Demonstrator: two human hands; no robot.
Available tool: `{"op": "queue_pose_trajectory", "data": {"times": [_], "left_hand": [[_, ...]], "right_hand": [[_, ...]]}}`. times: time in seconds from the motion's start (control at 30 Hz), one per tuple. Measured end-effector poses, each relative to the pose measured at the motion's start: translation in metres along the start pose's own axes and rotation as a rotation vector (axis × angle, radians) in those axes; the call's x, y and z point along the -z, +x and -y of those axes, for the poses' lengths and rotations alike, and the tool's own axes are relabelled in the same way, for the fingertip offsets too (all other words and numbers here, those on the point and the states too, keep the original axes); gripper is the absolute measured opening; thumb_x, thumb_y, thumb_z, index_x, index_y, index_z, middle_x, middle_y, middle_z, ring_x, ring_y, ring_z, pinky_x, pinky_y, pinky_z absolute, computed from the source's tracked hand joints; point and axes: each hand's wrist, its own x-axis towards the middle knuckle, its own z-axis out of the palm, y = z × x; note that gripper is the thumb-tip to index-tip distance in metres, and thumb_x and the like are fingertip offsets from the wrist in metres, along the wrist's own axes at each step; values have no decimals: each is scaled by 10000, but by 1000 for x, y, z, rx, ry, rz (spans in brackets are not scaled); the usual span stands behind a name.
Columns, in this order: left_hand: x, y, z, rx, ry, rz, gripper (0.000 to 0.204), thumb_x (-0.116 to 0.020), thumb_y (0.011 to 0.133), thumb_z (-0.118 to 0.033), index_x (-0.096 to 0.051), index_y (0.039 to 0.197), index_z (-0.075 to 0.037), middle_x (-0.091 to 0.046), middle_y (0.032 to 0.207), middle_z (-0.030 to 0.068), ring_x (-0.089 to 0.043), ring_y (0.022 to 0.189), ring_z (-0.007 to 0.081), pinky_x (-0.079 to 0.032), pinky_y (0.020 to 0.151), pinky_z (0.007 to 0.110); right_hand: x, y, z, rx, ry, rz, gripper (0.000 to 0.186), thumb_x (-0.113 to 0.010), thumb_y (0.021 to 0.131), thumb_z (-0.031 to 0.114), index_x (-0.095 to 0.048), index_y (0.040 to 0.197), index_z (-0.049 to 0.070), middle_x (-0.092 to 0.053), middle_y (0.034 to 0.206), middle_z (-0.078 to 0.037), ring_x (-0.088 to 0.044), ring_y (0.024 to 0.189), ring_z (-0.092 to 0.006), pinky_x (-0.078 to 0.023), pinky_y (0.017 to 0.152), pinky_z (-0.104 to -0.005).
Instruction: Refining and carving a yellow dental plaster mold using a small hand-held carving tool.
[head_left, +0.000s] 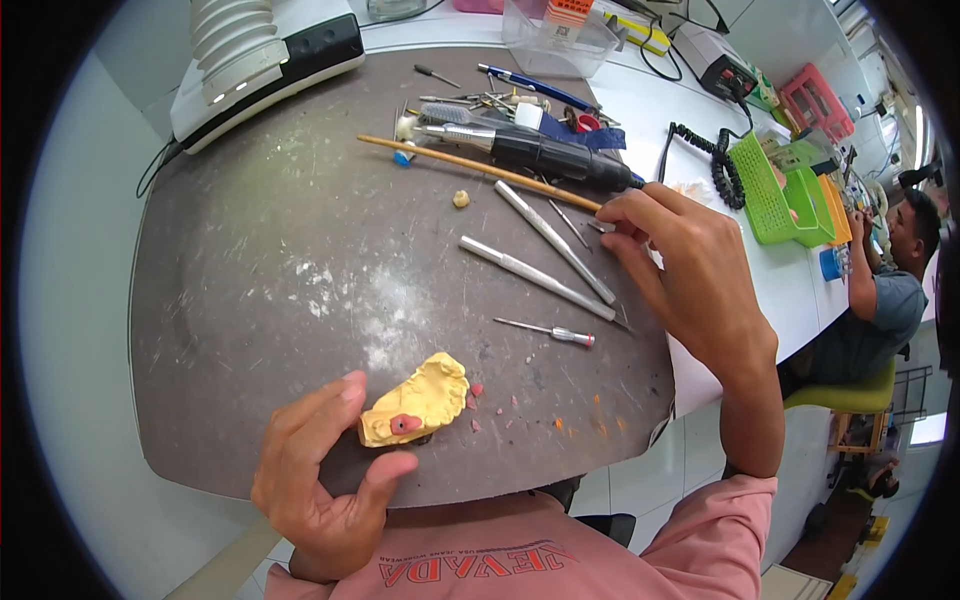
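A yellow dental cast (428, 391) with a pink piece (405, 424) on it lies near the mat's front, pink crumbs beside it. Just left of it is my left hand (320, 460), empty, fingers apart. My right hand (690, 270) is at the mat's right side, fingertips closed around a small metallic item I cannot make out, by the end of a wooden stick (480, 166). Two silver knife handles (530, 275) and a thin screwdriver (570, 335) lie near it. A small beige piece (461, 199) lies farther left.
A black handpiece (550, 160) lies among small tools at the back. A white suction unit (260, 90) stands back left, a clear box (560, 45) back centre, green baskets (770, 200) to the right. A co-worker (880, 290) sits at the far right.
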Motion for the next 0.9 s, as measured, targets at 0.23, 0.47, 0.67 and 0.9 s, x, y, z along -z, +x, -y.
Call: {"op": "queue_pose_trajectory", "data": {"times": [0.23,0.47,0.67,0.9], "left_hand": [[9,-7,-1,116,-204,-59,690,-793,843,-470,-586,1265,35,-594,1277,205,-587,1197,282,-523,997,395],[67,62,-14,255,-186,341,564,-810,849,-353,-615,1239,4,-652,1160,163,-625,1080,254,-530,934,386],[54,139,26,-167,91,484,475,-830,766,-127,-656,1175,40,-686,1073,197,-689,954,294,-545,811,344],[9,184,61,-258,139,389,371,-719,804,36,-671,1169,-11,-678,1064,157,-670,894,299,-538,783,349]], "right_hand": [[-8,38,-7,197,-117,-171,349,-775,829,161,-655,1143,70,-638,1059,-112,-643,945,-292,-528,770,-394],[-18,65,-21,270,-50,-40,360,-763,851,207,-662,1149,33,-645,1048,-123,-655,939,-283,-550,780,-380],[-24,63,-27,272,-14,-151,303,-784,790,174,-652,1027,37,-624,972,-98,-646,851,-268,-543,715,-378],[-10,50,-32,50,19,-198,327,-799,732,105,-665,1015,10,-631,869,-112,-641,734,-272,-499,654,-357]]}}
